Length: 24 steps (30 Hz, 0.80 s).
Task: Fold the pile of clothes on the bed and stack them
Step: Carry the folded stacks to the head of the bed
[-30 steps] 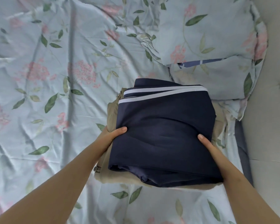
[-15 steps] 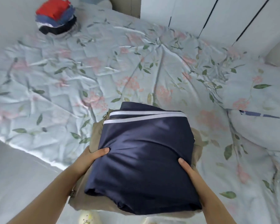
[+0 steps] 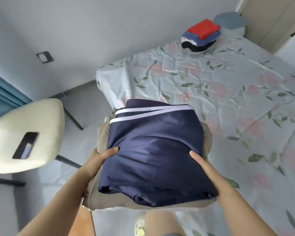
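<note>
The left hand (image 3: 99,156) and the right hand (image 3: 203,163) each gripped one side of a two-piece bundle, thumbs pressed on top, the other fingers hidden underneath. A folded navy-blue shiny garment with two white stripes (image 3: 153,150) lay on a folded beige cloth garment (image 3: 103,135), held at the middle of the view, in front of the bed's edge. The bed with a pale floral sheet (image 3: 228,99) spread from 12 to 4 o'clock. At 1 o'clock, on its far end, sat a stack of folded clothes topped in red (image 3: 201,34). At 9 o'clock stood a cream padded chair (image 3: 32,116) with a black phone (image 3: 26,145) on its seat.
</note>
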Tool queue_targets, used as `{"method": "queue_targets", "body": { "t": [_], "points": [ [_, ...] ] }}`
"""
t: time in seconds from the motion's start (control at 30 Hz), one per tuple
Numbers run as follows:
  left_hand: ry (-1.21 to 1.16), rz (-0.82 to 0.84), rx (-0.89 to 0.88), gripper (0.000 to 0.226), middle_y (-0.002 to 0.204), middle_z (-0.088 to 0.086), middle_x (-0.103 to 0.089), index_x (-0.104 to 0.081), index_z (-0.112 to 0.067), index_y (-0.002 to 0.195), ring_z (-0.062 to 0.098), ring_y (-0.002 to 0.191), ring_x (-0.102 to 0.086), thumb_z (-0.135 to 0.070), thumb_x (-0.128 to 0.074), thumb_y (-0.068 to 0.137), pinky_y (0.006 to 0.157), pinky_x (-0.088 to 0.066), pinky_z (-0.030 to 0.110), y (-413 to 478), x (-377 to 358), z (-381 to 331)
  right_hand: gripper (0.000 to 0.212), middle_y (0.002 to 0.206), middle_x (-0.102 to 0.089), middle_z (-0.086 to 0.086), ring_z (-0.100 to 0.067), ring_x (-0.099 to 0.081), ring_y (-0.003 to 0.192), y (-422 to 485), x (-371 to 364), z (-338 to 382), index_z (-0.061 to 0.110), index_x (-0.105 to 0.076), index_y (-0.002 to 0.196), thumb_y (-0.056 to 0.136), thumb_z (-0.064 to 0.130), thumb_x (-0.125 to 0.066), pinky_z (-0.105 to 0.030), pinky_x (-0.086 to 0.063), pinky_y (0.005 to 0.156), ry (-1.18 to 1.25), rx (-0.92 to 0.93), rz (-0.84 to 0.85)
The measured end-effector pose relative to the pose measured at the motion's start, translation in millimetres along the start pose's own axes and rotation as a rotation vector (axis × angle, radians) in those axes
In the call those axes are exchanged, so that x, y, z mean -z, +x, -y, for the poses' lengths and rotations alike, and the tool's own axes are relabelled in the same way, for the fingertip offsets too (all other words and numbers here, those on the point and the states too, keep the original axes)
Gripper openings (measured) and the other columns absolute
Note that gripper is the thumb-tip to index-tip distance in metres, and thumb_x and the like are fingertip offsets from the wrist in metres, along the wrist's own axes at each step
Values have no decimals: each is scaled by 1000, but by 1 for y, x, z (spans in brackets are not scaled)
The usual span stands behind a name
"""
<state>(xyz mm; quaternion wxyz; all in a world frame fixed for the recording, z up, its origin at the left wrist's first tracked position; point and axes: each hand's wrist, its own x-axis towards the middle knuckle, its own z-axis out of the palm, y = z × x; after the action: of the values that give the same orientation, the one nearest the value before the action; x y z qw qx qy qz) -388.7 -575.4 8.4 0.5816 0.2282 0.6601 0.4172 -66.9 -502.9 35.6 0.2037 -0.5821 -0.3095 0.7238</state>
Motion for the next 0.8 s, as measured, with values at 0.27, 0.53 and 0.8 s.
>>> {"method": "queue_targets", "body": {
  "t": [0.27, 0.53, 0.8],
  "points": [
    [-124, -162, 19, 90, 114, 4, -68, -53, -21, 122, 26, 101, -66, -58, -78, 45, 96, -47, 45, 79, 103, -46, 63, 107, -70, 14, -12, -61, 106, 115, -120, 87, 39, -60, 115, 56, 59, -71, -32, -44, 91, -109, -15, 137],
    [-188, -317, 22, 85, 107, -2, -69, -55, -23, 113, 23, 100, -65, -61, -79, 41, 97, -47, 45, 196, 202, -144, 74, 126, -61, 3, -20, -53, 119, 250, -243, 218, 29, -54, 128, 63, 53, -77, -36, -40, 97, -221, -25, 247],
    [-141, -274, 6, 94, 112, 3, -69, -57, -21, 123, 28, 103, -66, -63, -83, 42, 99, -45, 49, 308, 304, -243, 57, 116, -68, 1, -24, -62, 108, 348, -345, 314, 34, -60, 121, 69, 52, -71, -42, -44, 100, -180, -101, 214]
  ]
}}
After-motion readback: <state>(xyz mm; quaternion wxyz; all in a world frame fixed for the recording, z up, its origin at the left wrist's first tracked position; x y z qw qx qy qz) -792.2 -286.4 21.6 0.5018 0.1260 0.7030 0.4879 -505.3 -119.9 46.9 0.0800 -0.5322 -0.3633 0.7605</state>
